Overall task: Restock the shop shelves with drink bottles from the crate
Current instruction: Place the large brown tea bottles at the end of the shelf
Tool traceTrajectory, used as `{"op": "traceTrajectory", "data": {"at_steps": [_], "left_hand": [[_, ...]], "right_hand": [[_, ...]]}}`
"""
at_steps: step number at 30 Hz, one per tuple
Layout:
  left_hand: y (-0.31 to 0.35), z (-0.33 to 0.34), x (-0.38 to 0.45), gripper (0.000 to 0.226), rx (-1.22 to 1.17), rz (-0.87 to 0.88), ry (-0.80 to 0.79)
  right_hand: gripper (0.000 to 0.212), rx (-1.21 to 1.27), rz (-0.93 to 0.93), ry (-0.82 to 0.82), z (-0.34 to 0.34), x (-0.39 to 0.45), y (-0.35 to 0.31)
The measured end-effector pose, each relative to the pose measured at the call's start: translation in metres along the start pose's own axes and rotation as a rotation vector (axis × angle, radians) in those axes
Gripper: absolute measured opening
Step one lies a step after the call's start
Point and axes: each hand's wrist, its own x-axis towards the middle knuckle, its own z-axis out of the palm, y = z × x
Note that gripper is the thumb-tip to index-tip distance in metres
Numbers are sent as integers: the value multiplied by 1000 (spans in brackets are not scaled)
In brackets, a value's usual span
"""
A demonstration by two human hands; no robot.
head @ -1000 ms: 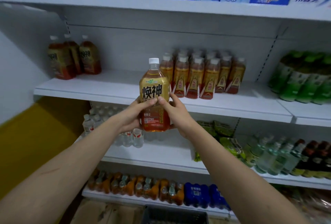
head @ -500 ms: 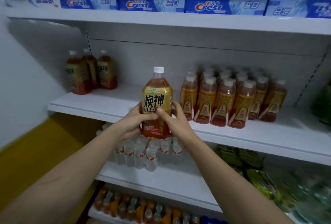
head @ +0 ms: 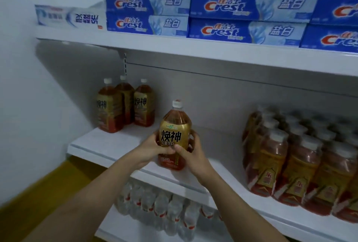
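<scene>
A large amber drink bottle (head: 175, 125) with a gold label and white cap stands upright in both my hands, its base at the front of the white middle shelf (head: 100, 145). My left hand (head: 153, 147) wraps its left side and my right hand (head: 190, 150) its right side. Three matching bottles (head: 126, 104) stand at the back left of the same shelf. The crate is out of view.
Several smaller amber bottles (head: 294, 166) crowd the shelf's right part. Blue toothpaste boxes (head: 246, 19) fill the shelf above. Clear water bottles (head: 168, 207) sit on the shelf below. A white wall (head: 38, 106) closes the left side, with yellow floor (head: 38, 193) beneath.
Both hands carried the bottle forward and left, from in front of the shelf edge onto the middle shelf. The view swung up and left, closer to the shelf.
</scene>
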Motion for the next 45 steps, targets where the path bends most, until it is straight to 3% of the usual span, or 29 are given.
{"op": "traceTrajectory", "data": {"at_steps": [7, 12, 19, 22, 25, 30, 45], "left_hand": [[-9, -34, 37, 72, 14, 67, 78], [-18, -36, 59, 63, 22, 151, 275], [-39, -40, 104, 55, 73, 274, 453], [-48, -42, 118, 60, 92, 327, 594], [-57, -48, 127, 50, 94, 326, 667], [-61, -49, 129, 39, 165, 312, 690], [-60, -48, 128, 53, 291, 264, 630]], "right_hand": [[61, -53, 4, -1, 24, 63, 19], [72, -144, 59, 63, 38, 101, 24], [74, -223, 151, -17, 34, 154, 18], [73, -233, 158, 2, 37, 170, 23], [72, -236, 136, 32, 44, 183, 28], [73, -249, 145, 41, 46, 195, 32], [62, -263, 115, 61, 53, 214, 48]]}}
